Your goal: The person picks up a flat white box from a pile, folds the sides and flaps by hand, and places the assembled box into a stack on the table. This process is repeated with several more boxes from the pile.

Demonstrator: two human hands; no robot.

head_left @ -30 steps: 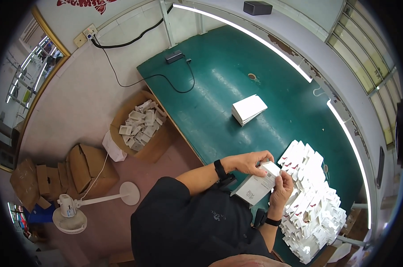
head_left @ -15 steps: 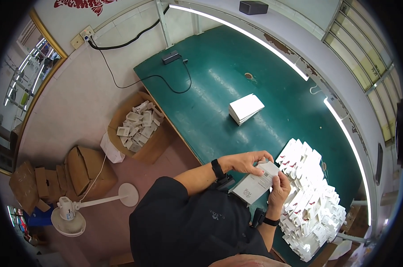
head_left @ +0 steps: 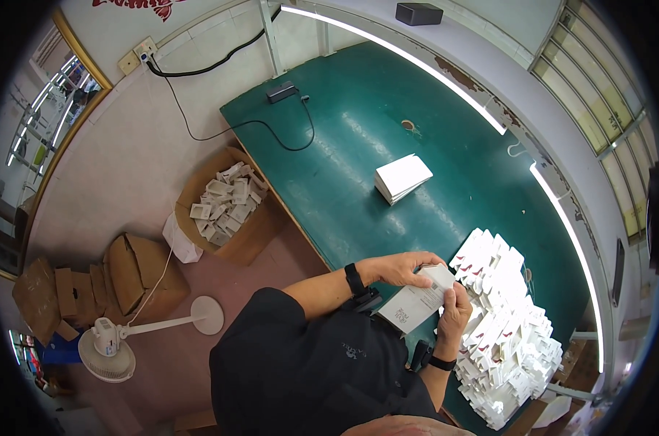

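Note:
Both my hands hold a white printed paper box [head_left: 411,305] over the near edge of the green table. My left hand [head_left: 406,269] grips its far end, with the thumb lying on the printed face. On the right long side, my right hand [head_left: 454,312] has its thumb and fingers closed on the box. Whether the box is folded flat or filled I cannot tell. Just right of my right hand spreads a heap of white cartons [head_left: 507,327], some with red marks. A neat stack of white cartons [head_left: 403,176] sits farther off on the table.
The green table [head_left: 329,189] carries a small black device [head_left: 280,92] with a cable at its far left. Left of the table stands a cardboard box [head_left: 253,243] full of white pieces. A white fan [head_left: 108,352] and brown cartons [head_left: 146,280] are on the floor.
My hands and the box stay nearly in place, with the same grip. The view has shifted slightly.

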